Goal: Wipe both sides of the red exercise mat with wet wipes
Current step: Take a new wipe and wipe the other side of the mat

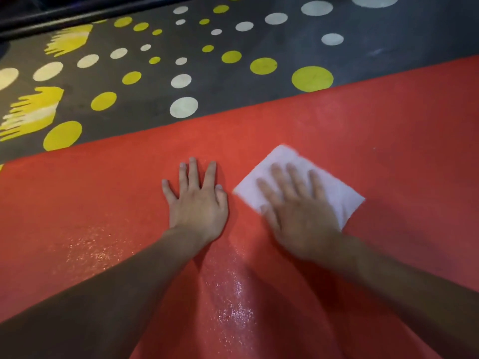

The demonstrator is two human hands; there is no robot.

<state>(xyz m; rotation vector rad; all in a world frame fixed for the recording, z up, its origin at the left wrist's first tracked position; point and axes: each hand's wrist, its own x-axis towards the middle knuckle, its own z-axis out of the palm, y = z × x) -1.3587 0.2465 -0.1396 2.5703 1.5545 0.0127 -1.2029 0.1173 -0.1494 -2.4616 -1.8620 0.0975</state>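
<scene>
The red exercise mat (375, 117) lies flat on the floor and fills the lower two thirds of the head view. A white wet wipe (337, 187) is spread on the mat right of centre. My right hand (298, 208) presses flat on the wipe with straight, spread fingers and looks motion-blurred. Just left of the wipe, my left hand (197, 200) rests palm down on the bare mat, fingers straight. Wet, glistening patches show on the mat near my forearms.
Beyond the mat's far edge is a dark grey floor (233, 81) painted with yellow and white dots and yellow brush marks. A black bar (77, 15) runs along the top left.
</scene>
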